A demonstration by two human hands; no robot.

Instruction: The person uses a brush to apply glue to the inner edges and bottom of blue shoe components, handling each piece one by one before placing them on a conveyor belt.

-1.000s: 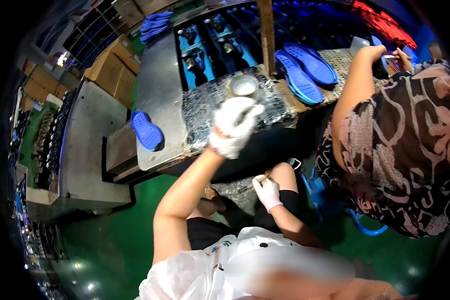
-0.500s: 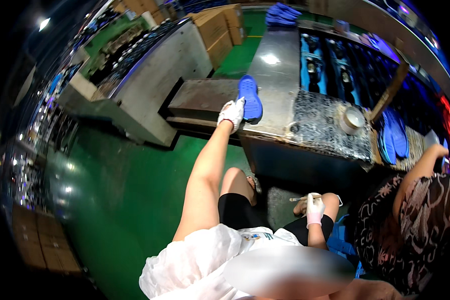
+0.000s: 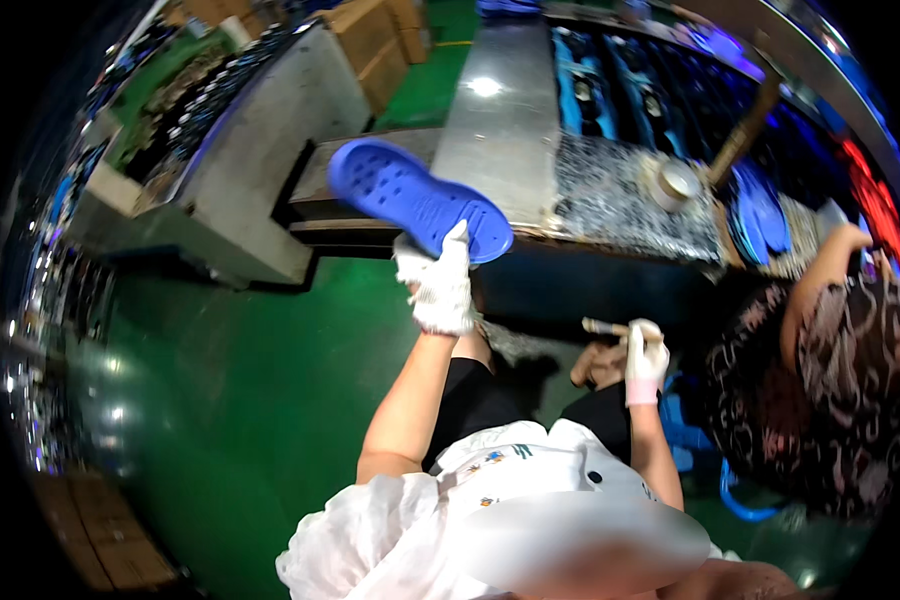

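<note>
My left hand (image 3: pixel 438 283), in a white knit glove, grips a blue perforated shoe sole (image 3: pixel 410 195) by its near end. The sole is held up in the air at a slant, left of the metal bench (image 3: pixel 495 110), its holed face showing. My right hand (image 3: pixel 647 350) wears a thin white glove with a pink cuff. It is closed around the handle of a small brush (image 3: pixel 604 327) pointing left, low in front of the bench.
A round white pot (image 3: pixel 676 184) stands on the plastic-covered bench end, beside a wooden post (image 3: pixel 748 125). More blue soles (image 3: pixel 760 212) lie right of it. A co-worker in a patterned top (image 3: pixel 820 400) sits close on my right. Cartons (image 3: pixel 370 50) stand at the back.
My left hand has lifted the blue sole off the bench and drawn it nearer, turning it aslant. My right hand has risen a little with the brush. The view has shifted.
</note>
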